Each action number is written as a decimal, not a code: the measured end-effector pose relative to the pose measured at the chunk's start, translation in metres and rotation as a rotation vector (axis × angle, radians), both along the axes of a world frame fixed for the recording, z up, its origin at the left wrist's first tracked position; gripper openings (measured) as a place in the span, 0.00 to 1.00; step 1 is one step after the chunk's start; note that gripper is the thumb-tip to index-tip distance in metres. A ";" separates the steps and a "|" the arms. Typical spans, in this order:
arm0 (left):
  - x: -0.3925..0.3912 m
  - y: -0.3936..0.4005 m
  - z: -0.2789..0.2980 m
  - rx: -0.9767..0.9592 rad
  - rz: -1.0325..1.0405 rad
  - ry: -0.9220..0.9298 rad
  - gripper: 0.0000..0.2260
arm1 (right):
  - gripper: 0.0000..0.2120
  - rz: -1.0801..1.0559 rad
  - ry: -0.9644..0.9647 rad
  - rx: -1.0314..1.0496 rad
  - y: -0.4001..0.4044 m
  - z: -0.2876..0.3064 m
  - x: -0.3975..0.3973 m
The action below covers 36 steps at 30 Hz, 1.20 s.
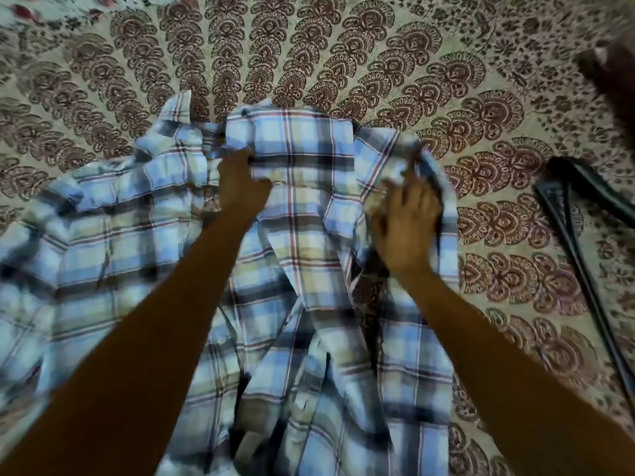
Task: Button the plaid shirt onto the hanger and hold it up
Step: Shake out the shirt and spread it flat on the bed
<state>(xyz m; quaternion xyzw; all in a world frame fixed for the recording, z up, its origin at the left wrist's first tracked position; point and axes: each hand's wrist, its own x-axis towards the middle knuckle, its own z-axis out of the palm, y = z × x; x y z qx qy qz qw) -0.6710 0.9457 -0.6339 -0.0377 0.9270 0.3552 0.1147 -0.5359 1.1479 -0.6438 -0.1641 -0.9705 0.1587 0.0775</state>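
Note:
A blue, white and red plaid shirt lies spread and rumpled on a patterned bedspread, its collar end pointing away from me. My left hand grips a fold of the fabric near the collar at the shirt's middle. At the right shoulder edge, my right hand holds bunched cloth, fingers curled into it. A black hanger lies on the bedspread to the right of the shirt, apart from both hands. The picture is motion-blurred, so buttons are not discernible.
The maroon-and-cream printed bedspread covers the whole surface. A dark blurred object sits at the upper right edge. The shirt's left sleeve trails off toward the left edge of view.

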 end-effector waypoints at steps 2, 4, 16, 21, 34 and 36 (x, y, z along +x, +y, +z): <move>0.053 -0.005 0.003 0.112 0.121 -0.017 0.23 | 0.16 0.144 0.021 -0.236 -0.031 -0.005 0.054; 0.113 -0.013 0.003 0.264 0.256 -0.152 0.18 | 0.17 0.136 -0.057 -0.593 -0.059 -0.002 0.108; 0.342 -0.080 0.003 -0.453 -0.359 0.004 0.28 | 0.15 -0.161 -0.413 -1.088 -0.113 0.047 0.260; 0.393 -0.096 -0.002 -0.457 -0.491 0.017 0.24 | 0.23 -0.035 -0.355 -1.009 -0.126 0.054 0.282; 0.387 -0.135 0.062 0.364 0.412 0.062 0.07 | 0.49 0.003 -0.305 -0.735 -0.169 0.029 0.367; 0.398 -0.174 0.057 0.344 0.522 0.027 0.12 | 0.47 -0.032 -0.308 -0.584 -0.180 0.022 0.361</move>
